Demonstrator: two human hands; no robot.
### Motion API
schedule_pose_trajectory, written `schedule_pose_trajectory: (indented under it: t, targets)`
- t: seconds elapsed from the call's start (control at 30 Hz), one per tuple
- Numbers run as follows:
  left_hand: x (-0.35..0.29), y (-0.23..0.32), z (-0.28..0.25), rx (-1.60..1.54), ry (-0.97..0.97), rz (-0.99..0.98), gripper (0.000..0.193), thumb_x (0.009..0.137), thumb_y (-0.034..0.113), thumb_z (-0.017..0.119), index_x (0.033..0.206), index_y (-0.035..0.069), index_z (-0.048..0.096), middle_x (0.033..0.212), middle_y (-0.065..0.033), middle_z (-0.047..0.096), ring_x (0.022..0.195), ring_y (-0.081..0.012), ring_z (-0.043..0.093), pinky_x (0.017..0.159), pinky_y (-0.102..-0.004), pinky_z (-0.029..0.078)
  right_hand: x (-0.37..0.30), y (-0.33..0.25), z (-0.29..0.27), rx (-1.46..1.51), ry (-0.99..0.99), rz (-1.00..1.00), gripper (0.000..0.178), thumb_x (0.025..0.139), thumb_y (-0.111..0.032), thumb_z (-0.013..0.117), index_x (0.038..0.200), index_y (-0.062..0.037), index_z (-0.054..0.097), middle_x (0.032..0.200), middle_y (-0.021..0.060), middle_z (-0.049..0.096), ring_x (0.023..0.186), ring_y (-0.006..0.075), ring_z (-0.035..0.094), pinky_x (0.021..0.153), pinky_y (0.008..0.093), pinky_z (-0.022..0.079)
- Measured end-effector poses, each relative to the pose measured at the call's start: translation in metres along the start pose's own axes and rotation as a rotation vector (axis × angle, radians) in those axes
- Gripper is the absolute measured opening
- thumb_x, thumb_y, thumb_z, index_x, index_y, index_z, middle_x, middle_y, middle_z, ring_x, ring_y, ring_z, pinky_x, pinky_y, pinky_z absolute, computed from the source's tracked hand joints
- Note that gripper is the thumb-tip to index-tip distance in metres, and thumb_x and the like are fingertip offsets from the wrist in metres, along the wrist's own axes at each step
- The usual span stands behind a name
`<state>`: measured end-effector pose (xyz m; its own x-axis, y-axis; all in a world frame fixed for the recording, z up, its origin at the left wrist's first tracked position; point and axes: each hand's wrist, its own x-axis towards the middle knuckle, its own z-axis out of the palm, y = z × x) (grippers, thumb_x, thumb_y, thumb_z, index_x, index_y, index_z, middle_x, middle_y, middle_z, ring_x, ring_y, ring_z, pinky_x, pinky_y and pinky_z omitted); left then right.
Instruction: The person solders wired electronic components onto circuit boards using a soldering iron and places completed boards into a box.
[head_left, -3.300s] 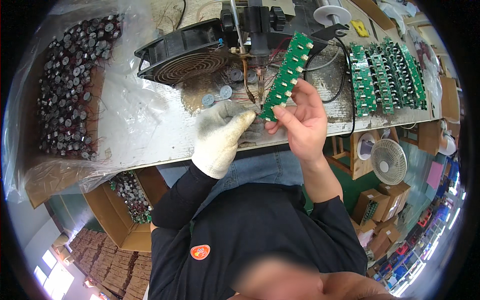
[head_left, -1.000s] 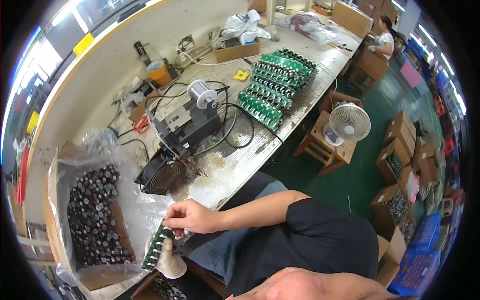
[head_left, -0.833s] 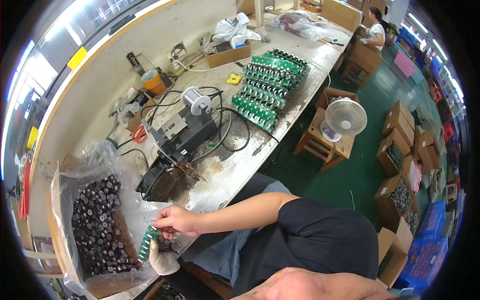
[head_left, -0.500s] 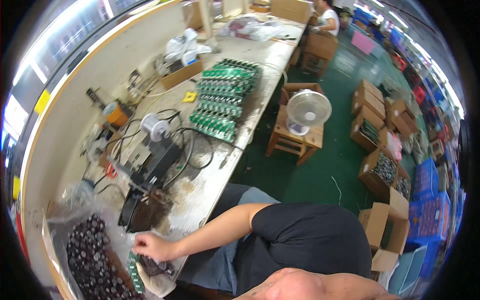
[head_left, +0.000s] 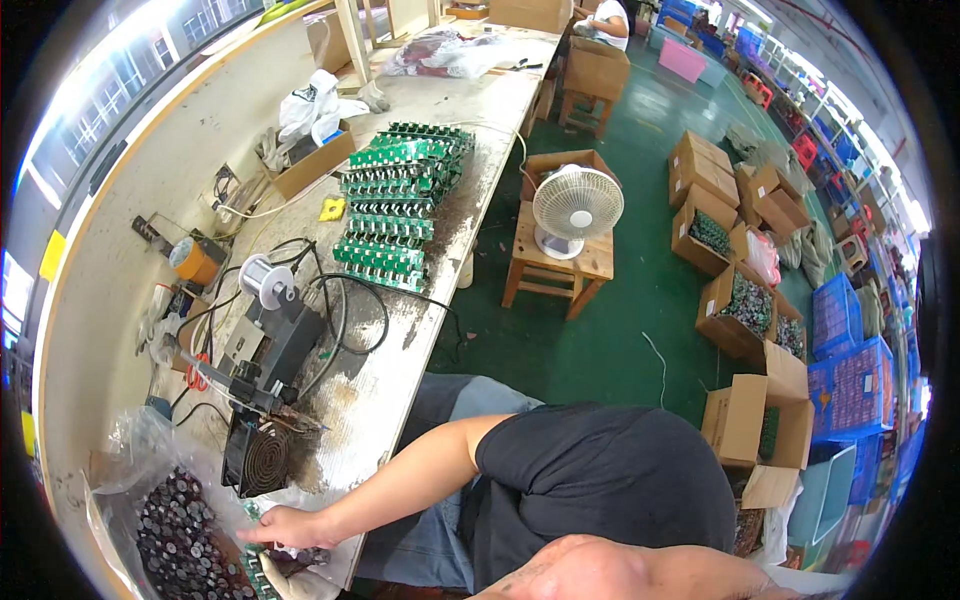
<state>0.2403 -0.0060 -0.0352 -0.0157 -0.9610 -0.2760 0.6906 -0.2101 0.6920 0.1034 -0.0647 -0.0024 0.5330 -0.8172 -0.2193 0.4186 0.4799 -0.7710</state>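
At the lower left, my right hand (head_left: 290, 526) is bare, its fingers pinched together over a narrow green circuit board (head_left: 256, 574). Whatever lies between those fingertips is too small to make out. My left hand (head_left: 300, 584), in a pale glove, grips the board from below, partly cut off by the lower edge. Beside both hands, a plastic-lined box holds many small dark round parts (head_left: 180, 530). A few more dark parts (head_left: 312, 558) show by the glove and my right wrist.
A black fan-like unit (head_left: 258, 455) and a grey machine with a wire spool (head_left: 268, 282) stand near my hands. Farther along the bench (head_left: 400, 350) lie rows of green circuit boards (head_left: 385, 235). A white fan (head_left: 577, 212) sits on a wooden stool; cartons (head_left: 765, 420) line the floor.
The whole view has shifted, so the bench things appear farther left. My right hand's fingers have moved along the board toward the box of dark parts; my left hand keeps hold of the board.
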Motion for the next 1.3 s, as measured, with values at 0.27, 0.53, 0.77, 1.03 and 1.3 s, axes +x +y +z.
schedule_pose_trajectory:
  t: [0.27, 0.53, 0.77, 1.03, 1.3]
  targets:
    - [-0.021, 0.027, -0.008, 0.058, 0.154, 0.087, 0.043, 0.096, 0.035, 0.049, 0.128, 0.006, 0.05, 0.114, -0.0041, 0.056, 0.101, -0.0159, 0.053, 0.093, -0.0312, 0.038, 0.009, 0.017, 0.022, -0.032, -0.107, -0.002, 0.036, 0.087, -0.037, 0.068, 0.092, -0.0006, 0.067, 0.08, 0.0038, 0.063, 0.076, 0.0114, 0.054, 0.068, 0.0276, 0.043]
    - [-0.029, 0.01, 0.02, 0.049, 0.185, 0.259, 0.03, 0.089, 0.008, 0.061, 0.118, 0.001, 0.06, 0.114, -0.0086, 0.064, 0.103, -0.019, 0.06, 0.093, -0.0327, 0.046, 0.021, 0.029, -0.003, 0.204, -0.165, 0.028, 0.027, 0.089, -0.022, 0.066, 0.106, -0.0007, 0.065, 0.099, 0.0064, 0.067, 0.089, 0.0141, 0.062, 0.084, 0.03, 0.048]
    - [-0.022, 0.008, 0.021, -0.032, 0.177, 0.259, 0.027, 0.085, 0.005, 0.063, 0.112, 0.004, 0.062, 0.102, -0.0061, 0.067, 0.09, -0.0173, 0.064, 0.08, -0.0294, 0.051, 0.011, 0.025, -0.002, 0.435, -0.066, 0.156, 0.017, 0.092, -0.022, 0.063, 0.094, -0.0049, 0.064, 0.082, 0.0022, 0.064, 0.073, 0.0111, 0.059, 0.066, 0.0253, 0.046]
    - [-0.035, 0.021, 0.055, 0.234, 0.199, 0.483, 0.027, 0.082, -0.001, 0.059, 0.108, -0.007, 0.062, 0.103, -0.0155, 0.066, 0.093, -0.0268, 0.065, 0.086, -0.037, 0.051, 0.013, 0.016, 0.004, 0.221, -0.153, 0.012, 0.018, 0.09, -0.02, 0.066, 0.095, -0.0026, 0.066, 0.085, 0.0023, 0.066, 0.071, 0.0094, 0.059, 0.066, 0.0238, 0.046]
    - [-0.026, 0.012, 0.041, 0.236, 0.273, 0.49, 0.03, 0.083, -0.002, 0.061, 0.113, -0.004, 0.058, 0.105, -0.016, 0.066, 0.097, -0.0278, 0.064, 0.089, -0.0385, 0.051, 0.014, 0.018, 0.009, 0.27, -0.067, 0.115, 0.021, 0.088, -0.022, 0.068, 0.096, -0.003, 0.064, 0.086, 0.0038, 0.065, 0.076, 0.0113, 0.059, 0.07, 0.0261, 0.046]
